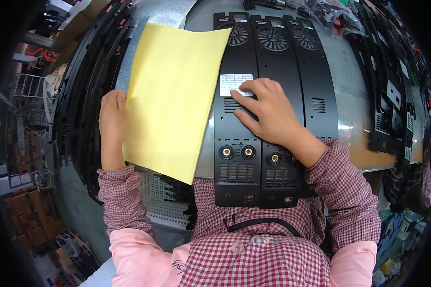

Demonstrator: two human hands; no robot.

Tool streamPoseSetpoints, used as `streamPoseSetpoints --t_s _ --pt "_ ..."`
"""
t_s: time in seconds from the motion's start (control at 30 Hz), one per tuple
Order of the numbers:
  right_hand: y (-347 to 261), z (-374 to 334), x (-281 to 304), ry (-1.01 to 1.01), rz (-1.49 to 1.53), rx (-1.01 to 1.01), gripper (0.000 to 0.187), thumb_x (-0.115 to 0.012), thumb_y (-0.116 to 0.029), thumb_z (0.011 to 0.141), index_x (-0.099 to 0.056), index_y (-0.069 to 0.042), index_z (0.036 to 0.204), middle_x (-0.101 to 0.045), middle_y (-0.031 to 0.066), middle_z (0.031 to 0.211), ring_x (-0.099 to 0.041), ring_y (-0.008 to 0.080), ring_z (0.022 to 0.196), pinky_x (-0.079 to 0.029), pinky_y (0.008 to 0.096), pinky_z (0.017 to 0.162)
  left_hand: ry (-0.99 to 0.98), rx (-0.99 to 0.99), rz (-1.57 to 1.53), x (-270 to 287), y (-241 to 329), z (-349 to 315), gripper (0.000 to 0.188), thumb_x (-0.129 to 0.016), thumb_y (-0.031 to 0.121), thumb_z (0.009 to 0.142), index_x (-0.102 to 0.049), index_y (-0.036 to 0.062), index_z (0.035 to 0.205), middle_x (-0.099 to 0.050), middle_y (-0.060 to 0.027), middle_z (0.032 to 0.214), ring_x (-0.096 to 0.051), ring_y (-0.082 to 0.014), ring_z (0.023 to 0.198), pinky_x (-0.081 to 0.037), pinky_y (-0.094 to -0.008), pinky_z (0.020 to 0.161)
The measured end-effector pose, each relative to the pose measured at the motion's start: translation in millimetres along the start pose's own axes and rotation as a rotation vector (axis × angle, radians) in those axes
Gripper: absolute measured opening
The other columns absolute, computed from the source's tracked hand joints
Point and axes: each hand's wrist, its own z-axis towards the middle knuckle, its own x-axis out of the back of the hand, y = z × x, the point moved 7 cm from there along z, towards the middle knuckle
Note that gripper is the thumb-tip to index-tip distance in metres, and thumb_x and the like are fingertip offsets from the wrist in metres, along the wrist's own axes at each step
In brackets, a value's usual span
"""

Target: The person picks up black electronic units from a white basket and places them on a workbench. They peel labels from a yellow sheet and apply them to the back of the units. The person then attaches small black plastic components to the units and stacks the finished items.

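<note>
A grey metal table (347, 71) spread across the middle of the frame, bearing three black panels (278, 64) side by side from upper centre to lower centre, their lower ends reaching past its near edge. Long black parts (88, 95) stood in a row at the left of the frame. A yellow sheet (172, 95) slanted left of centre, its upper right corner overlapping the leftmost panel. The right hand (272, 109) was over the leftmost and middle panels at the centre, thumb and fingers moderately spread, gripping nothing visible. The left hand (113, 115) was at the sheet's left edge, fingers curled; I cannot tell whether it gripped the sheet. A white label (230, 81) lay on the leftmost panel, just above centre, under the right hand's fingertips. Below it, brass fittings (226, 151) sat in round black collars.
</note>
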Motion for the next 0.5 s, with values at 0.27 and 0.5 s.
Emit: streamPoseSetpoints --t_s 0.27,0.5 --pt "6 -5 -1 0.013 0.109 -0.059 0.027 -0.072 -0.016 0.083 -0.069 -0.003 0.106 -0.061 0.0115 0.107 -0.058 0.0284 0.101 -0.045 0.0426 0.089 -0.093 0.174 -0.271 -3 0 5 0.026 -0.065 0.016 0.092 -0.064 -0.0031 0.11 -0.069 -0.0122 0.097 -0.065 -0.0211 0.08 -0.051 -0.0345 0.071" --pt "-17 14 45 0.285 -0.085 0.108 0.034 -0.072 -0.01 0.078 -0.071 -0.011 0.111 -0.063 0.0088 0.118 -0.058 0.0281 0.116 -0.04 0.048 0.103 0.104 -0.204 -0.267 74 67 -20 0.013 -0.062 0.007 0.093 -0.061 -0.0029 0.102 -0.064 -0.0112 0.087 -0.063 -0.0194 0.08 -0.048 -0.0299 0.075"
